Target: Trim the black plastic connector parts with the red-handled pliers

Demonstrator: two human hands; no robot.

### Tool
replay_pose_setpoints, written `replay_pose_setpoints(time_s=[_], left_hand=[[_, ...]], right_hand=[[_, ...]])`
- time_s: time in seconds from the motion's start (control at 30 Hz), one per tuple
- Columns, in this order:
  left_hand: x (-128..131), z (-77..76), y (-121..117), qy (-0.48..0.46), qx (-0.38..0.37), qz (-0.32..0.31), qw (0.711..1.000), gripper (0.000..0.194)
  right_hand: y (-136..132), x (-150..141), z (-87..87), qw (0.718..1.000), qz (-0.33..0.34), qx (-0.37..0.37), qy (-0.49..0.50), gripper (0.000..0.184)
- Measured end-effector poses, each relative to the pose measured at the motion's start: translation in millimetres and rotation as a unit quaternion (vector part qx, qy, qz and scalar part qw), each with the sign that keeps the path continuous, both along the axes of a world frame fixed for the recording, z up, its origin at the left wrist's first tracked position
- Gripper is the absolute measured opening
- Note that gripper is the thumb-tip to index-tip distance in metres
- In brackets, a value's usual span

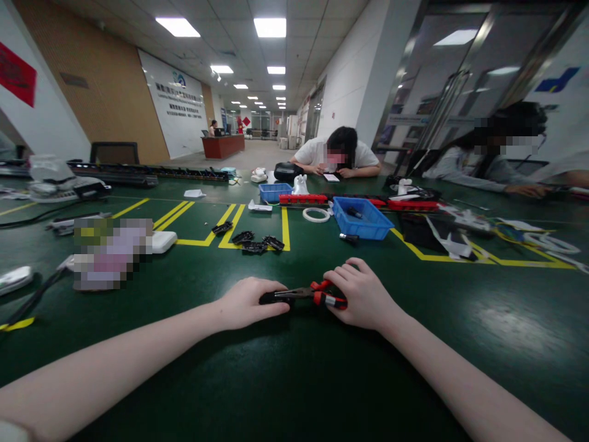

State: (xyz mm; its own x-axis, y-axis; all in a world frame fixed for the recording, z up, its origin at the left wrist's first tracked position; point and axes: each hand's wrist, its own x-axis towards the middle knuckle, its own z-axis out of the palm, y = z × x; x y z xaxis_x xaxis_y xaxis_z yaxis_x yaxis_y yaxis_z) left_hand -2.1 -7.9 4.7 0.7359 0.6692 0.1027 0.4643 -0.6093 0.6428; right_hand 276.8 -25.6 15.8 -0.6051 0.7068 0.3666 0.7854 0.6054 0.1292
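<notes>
My left hand (248,301) is closed around a small black part (275,297) just above the green table (294,380). From the right, my right hand (361,294) grips red-and-black long-nose pliers (329,296) by the handles. The metal jaws point left and meet the black part; whether they clamp it I cannot tell. Farther up the table lie several similar-looking black pieces (255,247) within yellow tape lines. One small black cylindrical piece (348,237) rests in front of a blue bin (363,220).
A smaller blue bin (275,191), a white tape roll (316,215) and a red rail (304,199) are beyond my hands. At left are a white box (163,241) and cables. Cloth and cables lie at right. A person (338,156) leans on the far edge; another sits at right.
</notes>
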Motion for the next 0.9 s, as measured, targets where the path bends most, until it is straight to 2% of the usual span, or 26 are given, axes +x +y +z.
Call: replay_pose_setpoints(time_s=[0.53,0.9], left_hand=[[-0.1,0.2,0.6,0.005,-0.003,0.01,1.0,0.037],[0.4,0.5,-0.7,0.005,-0.002,0.011,1.0,0.036]], right_hand=[[-1.8,-1.7,-0.9,0.999,-0.005,0.032,-0.001,0.032],[-1.2,-1.1,-0.3,1.0,-0.003,0.023,-0.008,0.033]])
